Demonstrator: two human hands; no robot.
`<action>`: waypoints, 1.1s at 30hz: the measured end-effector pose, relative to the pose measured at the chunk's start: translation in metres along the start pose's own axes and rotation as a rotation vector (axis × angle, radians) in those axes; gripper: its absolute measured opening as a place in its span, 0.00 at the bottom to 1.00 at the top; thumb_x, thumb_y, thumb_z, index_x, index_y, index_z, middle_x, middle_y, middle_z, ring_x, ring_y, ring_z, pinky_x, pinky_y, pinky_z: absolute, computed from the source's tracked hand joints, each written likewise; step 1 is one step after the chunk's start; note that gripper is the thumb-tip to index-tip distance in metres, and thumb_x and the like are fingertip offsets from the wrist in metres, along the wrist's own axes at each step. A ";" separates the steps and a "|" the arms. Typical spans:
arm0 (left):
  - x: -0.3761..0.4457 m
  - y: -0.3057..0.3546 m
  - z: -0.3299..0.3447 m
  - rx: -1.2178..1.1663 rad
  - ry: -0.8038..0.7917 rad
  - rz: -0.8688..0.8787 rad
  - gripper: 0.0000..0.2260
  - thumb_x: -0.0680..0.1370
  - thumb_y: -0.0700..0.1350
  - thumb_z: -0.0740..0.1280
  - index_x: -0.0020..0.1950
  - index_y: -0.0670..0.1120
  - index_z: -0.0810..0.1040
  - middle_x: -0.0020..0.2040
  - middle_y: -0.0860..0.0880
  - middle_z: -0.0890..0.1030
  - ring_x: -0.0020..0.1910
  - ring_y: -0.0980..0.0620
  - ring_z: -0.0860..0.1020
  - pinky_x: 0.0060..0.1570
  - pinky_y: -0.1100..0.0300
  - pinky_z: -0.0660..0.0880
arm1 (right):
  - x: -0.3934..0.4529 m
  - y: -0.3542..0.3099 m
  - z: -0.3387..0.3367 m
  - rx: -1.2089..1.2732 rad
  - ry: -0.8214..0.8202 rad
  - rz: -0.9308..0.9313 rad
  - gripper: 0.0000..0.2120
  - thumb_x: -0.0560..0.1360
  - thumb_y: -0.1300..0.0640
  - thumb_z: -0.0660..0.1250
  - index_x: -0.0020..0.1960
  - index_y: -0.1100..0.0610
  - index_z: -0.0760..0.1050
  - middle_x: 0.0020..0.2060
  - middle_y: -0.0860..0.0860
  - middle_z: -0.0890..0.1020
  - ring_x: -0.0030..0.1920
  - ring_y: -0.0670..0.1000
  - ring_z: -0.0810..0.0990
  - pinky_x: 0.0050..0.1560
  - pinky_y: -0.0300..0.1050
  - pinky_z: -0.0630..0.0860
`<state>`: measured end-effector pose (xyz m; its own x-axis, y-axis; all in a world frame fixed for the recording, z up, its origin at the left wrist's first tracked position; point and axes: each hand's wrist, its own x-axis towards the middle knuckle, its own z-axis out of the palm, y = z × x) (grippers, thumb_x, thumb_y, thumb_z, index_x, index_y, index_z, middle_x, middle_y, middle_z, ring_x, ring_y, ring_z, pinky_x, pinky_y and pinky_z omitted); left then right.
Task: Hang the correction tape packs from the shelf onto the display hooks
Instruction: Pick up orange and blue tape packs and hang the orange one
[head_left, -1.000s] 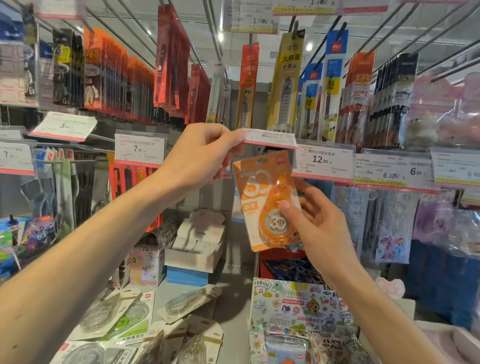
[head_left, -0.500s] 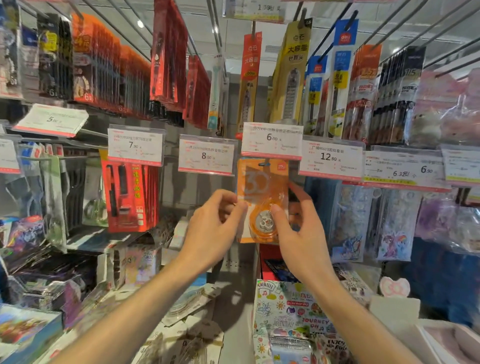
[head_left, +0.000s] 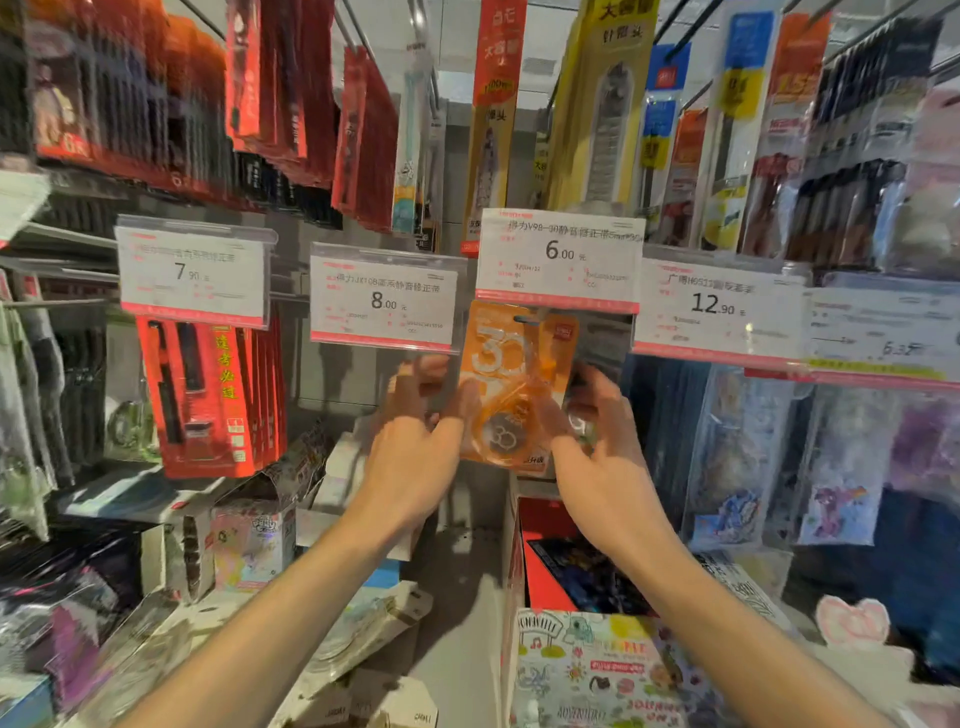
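Orange correction tape pack (head_left: 511, 384) top hidden behind 6.00 price tag (head_left: 558, 257), blurred hands, left (head_left: 415, 441), right (head_left: 602, 441), pinching its sides

price tags (head_left: 558, 254) reading 7.90, 8.00, 6.00, 12.90, orange correction tape pack (head_left: 511, 374) marked 30

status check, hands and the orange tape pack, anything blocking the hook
Left hand and right hand both grip the orange correction tape pack. Pack top sits just under the 6.00 price tag. Tag hides the hook; image blurred.
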<state>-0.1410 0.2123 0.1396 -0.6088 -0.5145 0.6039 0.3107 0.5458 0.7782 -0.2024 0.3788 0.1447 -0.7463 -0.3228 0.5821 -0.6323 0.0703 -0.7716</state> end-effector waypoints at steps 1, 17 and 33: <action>0.005 -0.002 0.004 0.017 -0.057 -0.077 0.27 0.76 0.68 0.58 0.72 0.58 0.68 0.68 0.53 0.77 0.64 0.55 0.77 0.64 0.54 0.73 | 0.005 -0.001 0.000 0.019 -0.036 0.031 0.37 0.74 0.28 0.61 0.78 0.37 0.56 0.74 0.37 0.67 0.60 0.24 0.71 0.61 0.29 0.70; 0.026 -0.007 0.033 -0.149 -0.113 -0.041 0.28 0.78 0.69 0.54 0.77 0.63 0.59 0.54 0.66 0.82 0.46 0.69 0.83 0.43 0.71 0.79 | 0.049 0.031 0.011 0.012 -0.233 0.154 0.48 0.61 0.12 0.48 0.77 0.32 0.55 0.71 0.48 0.78 0.70 0.52 0.77 0.75 0.60 0.65; -0.009 0.004 -0.018 -0.182 0.023 -0.011 0.09 0.81 0.49 0.64 0.57 0.62 0.76 0.50 0.65 0.84 0.53 0.63 0.82 0.51 0.64 0.77 | -0.001 0.004 -0.043 0.087 -0.015 0.134 0.08 0.78 0.49 0.72 0.56 0.47 0.79 0.50 0.45 0.87 0.50 0.45 0.87 0.54 0.45 0.83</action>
<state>-0.1212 0.2077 0.1399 -0.5969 -0.5358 0.5971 0.4320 0.4125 0.8020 -0.2130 0.4195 0.1521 -0.8194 -0.3298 0.4688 -0.5060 0.0321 -0.8619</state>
